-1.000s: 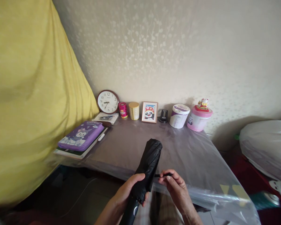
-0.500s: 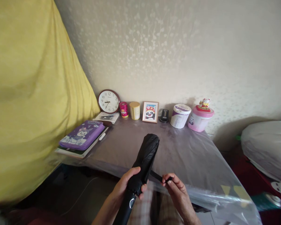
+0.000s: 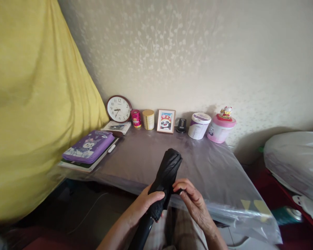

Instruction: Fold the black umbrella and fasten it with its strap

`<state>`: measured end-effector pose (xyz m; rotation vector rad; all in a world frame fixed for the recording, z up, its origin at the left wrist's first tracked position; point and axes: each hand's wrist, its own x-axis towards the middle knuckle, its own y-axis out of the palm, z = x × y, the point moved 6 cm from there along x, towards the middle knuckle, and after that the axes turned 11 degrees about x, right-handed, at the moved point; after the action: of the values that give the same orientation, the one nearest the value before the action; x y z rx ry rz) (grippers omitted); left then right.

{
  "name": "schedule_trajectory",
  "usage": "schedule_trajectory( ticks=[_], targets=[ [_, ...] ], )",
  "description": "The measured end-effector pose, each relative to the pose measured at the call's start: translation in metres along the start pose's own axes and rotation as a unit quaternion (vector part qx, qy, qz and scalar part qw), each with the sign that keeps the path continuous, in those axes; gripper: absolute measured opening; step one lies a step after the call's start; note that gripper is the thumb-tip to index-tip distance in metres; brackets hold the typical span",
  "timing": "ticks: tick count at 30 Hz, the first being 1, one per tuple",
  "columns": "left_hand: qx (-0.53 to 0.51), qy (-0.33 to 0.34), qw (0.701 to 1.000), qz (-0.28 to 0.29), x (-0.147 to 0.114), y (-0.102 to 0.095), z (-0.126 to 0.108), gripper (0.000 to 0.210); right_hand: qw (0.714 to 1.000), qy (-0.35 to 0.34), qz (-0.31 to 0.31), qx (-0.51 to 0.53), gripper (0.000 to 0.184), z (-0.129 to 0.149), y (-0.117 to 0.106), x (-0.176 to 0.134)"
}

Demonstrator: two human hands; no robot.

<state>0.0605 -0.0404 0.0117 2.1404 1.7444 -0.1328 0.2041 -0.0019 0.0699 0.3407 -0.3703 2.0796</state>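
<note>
The umbrella [image 3: 168, 166] is black (handle [image 3: 142, 231] too), the cloth [image 3: 33, 104] yellow, the wall [image 3: 161, 45] leaf-patterned.

Wrinkled cloth umbrella [image 3: 167, 169], smooth handle [image 3: 142, 230], glossy plastic table cover [image 3: 221, 173]

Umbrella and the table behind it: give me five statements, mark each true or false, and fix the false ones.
1. The left hand grips the umbrella. True.
2. The umbrella is spread open. False: its canopy is folded down.
3. The right hand pinches a black strap beside the umbrella. True.
4. The clock is right of the picture frame. False: it is on the left.
5. The figurine sits on the pink tub. True.
</note>
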Motion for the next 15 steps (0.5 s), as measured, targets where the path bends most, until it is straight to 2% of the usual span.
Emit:
schedule_trajectory(
  ticks=[6,15],
  targets=[
    [0.031,-0.005,0.999,0.004,-0.002,0.001,-0.002,0.045,0.994,-0.058,0.055,-0.080,0.018,0.003,0.008,0.001],
    [0.067,-0.007,0.998,-0.020,-0.001,0.003,-0.001,0.042,0.989,-0.062,0.046,-0.122,0.017,-0.008,0.013,0.005]
  ],
)
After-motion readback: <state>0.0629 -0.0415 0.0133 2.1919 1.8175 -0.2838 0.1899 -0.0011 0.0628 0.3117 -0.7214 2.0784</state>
